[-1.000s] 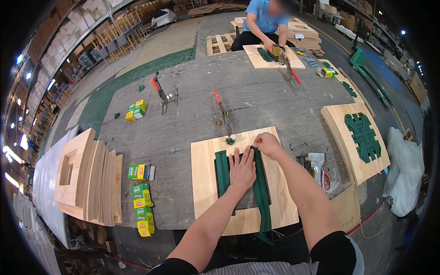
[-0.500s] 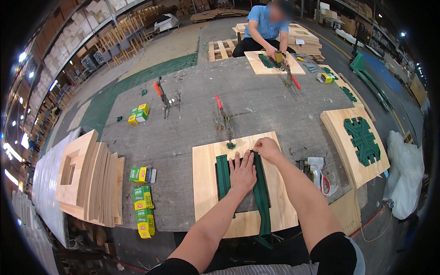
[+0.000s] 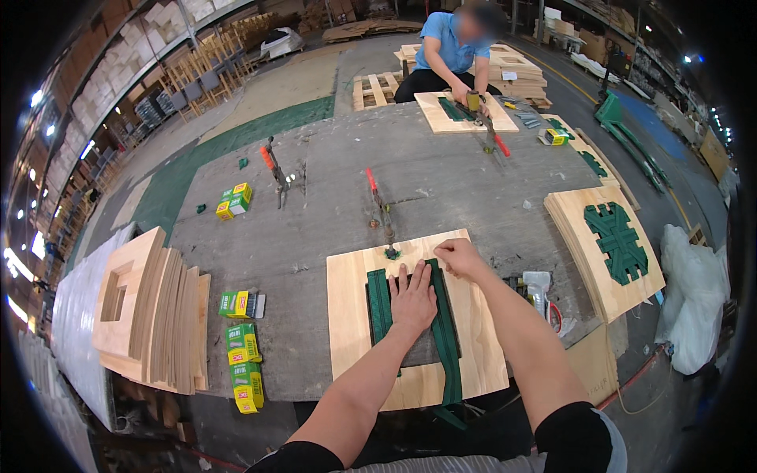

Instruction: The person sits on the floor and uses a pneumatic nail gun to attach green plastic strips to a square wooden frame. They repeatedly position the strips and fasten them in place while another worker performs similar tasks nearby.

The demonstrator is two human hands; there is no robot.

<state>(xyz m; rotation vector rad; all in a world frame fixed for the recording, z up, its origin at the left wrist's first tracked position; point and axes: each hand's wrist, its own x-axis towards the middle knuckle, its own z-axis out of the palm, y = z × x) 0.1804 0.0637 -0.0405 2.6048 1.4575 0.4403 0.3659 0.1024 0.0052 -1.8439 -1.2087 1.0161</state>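
Observation:
A square wooden frame (image 3: 484,331) with an open middle lies on the table in front of me. Two green webbing straps run across its opening: the left strap (image 3: 379,306) and the longer right strap (image 3: 446,347), whose tail hangs past the near edge. My left hand (image 3: 413,299) rests flat with fingers stretched, its fingertips at the far end of the right strap. Just beside that end, my right hand (image 3: 460,258) is closed in a pinch over the wood; anything between its fingertips is hidden. A red-handled toggle clamp (image 3: 380,201) presses the frame's far edge.
A staple gun (image 3: 538,290) lies right of the frame. Green-and-yellow boxes (image 3: 243,344) stand at left, near stacked wooden frames (image 3: 150,315). Finished strapped panels (image 3: 617,244) are piled at right. Another red-handled clamp (image 3: 273,165) stands farther off. Across the table, a co-worker (image 3: 456,55) handles another frame.
The view has shifted slightly. My right fingertips sit a little farther from the right strap's end; my left hand stays in place. The co-worker's hands have moved slightly at their frame.

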